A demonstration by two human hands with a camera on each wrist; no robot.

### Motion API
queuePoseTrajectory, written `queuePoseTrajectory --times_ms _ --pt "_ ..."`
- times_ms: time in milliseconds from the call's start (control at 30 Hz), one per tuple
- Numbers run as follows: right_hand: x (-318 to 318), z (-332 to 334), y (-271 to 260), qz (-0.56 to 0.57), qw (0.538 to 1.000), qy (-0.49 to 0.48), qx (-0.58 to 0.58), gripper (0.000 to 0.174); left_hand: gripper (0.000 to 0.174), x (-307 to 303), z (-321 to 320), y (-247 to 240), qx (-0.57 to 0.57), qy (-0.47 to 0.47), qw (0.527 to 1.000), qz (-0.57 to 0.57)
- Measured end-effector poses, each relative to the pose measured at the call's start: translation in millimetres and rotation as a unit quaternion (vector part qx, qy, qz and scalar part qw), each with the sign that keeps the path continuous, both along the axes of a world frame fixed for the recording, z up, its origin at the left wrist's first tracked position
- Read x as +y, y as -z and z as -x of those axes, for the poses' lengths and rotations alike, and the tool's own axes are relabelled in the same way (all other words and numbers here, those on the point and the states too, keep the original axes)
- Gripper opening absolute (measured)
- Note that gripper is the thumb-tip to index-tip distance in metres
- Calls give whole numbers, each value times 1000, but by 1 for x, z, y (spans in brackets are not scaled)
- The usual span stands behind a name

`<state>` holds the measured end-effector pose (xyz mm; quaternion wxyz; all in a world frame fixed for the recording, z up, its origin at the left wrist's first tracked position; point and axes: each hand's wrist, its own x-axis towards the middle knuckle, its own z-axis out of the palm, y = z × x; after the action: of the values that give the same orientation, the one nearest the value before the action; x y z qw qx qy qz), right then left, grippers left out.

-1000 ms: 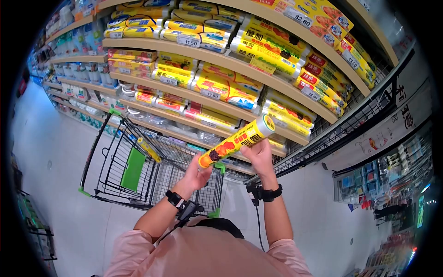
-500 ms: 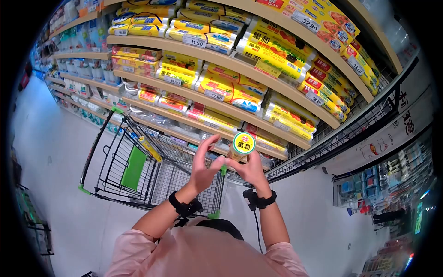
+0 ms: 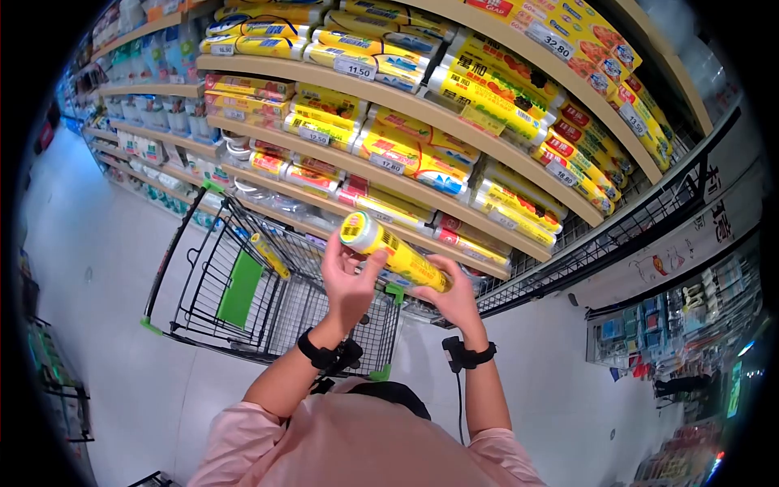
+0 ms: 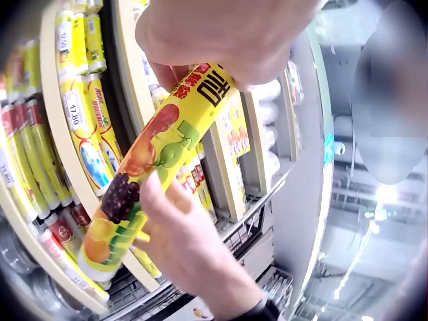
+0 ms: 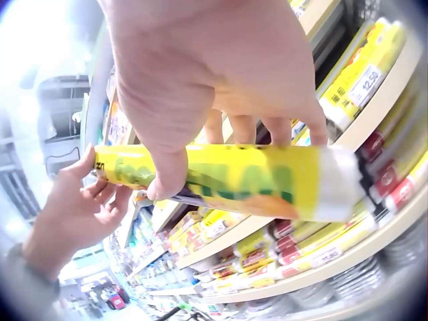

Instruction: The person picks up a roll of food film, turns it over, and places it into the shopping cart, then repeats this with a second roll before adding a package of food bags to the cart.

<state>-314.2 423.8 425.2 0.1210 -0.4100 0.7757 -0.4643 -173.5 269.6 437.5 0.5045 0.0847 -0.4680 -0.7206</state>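
Note:
A yellow roll of food storage bags (image 3: 406, 260), printed with fruit, is held slantwise in front of the shelves. Its round capped end tips up toward the left in the head view. My left hand (image 3: 349, 284) grips it near that end, thumb on the near side and fingers behind. Farther down, toward the other end, my right hand (image 3: 454, 296) holds it between thumb and fingers. The right wrist view shows the right thumb (image 5: 167, 175) against the printed wrapper, while the fingers pass behind the roll and are partly hidden.
Shelves (image 3: 422, 96) stacked with similar yellow rolls and price tags curve ahead. A wire shopping cart (image 3: 276, 316) with a green flap stands at left, another yellow roll (image 3: 270, 256) inside it. A black wire rack with a white banner (image 3: 661, 260) stands at right.
The roll has swung round: its capped end pointed up right, then toward me, and now up left. My left hand came off it midway and grips it again.

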Motion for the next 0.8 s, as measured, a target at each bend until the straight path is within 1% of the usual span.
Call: queuePoseTrajectory --times_ms 33,133,167,200,233,300,333,367,400,467,500,533,567,600,633,667,700,767,800 --pt "5 6 6 5 1000 19 0 61 45 -8 -1 3 7 2 999 -40" --pt "18 18 5 8 993 77 87 58 38 -25 -2 18 30 15 988 -153" --pt "19 21 6 33 991 90 90 58 36 -25 -3 22 37 24 981 -189" --pt "20 21 2 23 989 88 119 58 35 -25 -3 25 43 36 973 -223" --pt "20 19 -6 13 985 88 149 57 38 -22 -2 29 61 35 974 -214" --pt "19 18 -11 -2 978 79 193 55 42 -12 -2 35 46 6 990 -131" --pt "18 11 -12 -18 966 78 245 58 44 -6 -2 30 40 -8 995 -88" --pt "14 2 -16 -12 970 59 236 61 49 3 -2 24 5 -3 998 -58" --pt "9 -7 -21 -7 973 37 228 64 50 15 1 15 15 9 998 -52" --pt "1 -31 -32 3 988 17 153 68 52 33 9 7 -42 -14 998 42" --pt "-3 -29 -25 30 980 -14 198 64 52 42 14 2 -70 -24 994 75" --pt "-5 -29 -19 60 987 3 149 62 52 51 18 -1 -100 -33 989 108" --pt "-7 -30 -13 90 991 21 98 61 55 55 25 6 -119 -54 973 189" --pt "-7 -29 -10 121 991 40 46 59 55 58 27 3 -130 -69 962 228" --pt "-3 -27 -13 124 989 58 64 56 56 61 28 -1 -141 -84 950 267" --pt "3 -23 -9 135 988 71 24 57 56 64 29 -3 -152 -96 935 306" --pt "9 -16 -2 145 986 85 -17 58 54 67 30 -2 -162 -50 946 275" --pt "27 1 18 164 977 123 -57 61 47 67 37 15 -157 -52 947 276" --pt "35 6 17 198 967 128 -100 60 43 66 43 26 -154 -54 947 278"
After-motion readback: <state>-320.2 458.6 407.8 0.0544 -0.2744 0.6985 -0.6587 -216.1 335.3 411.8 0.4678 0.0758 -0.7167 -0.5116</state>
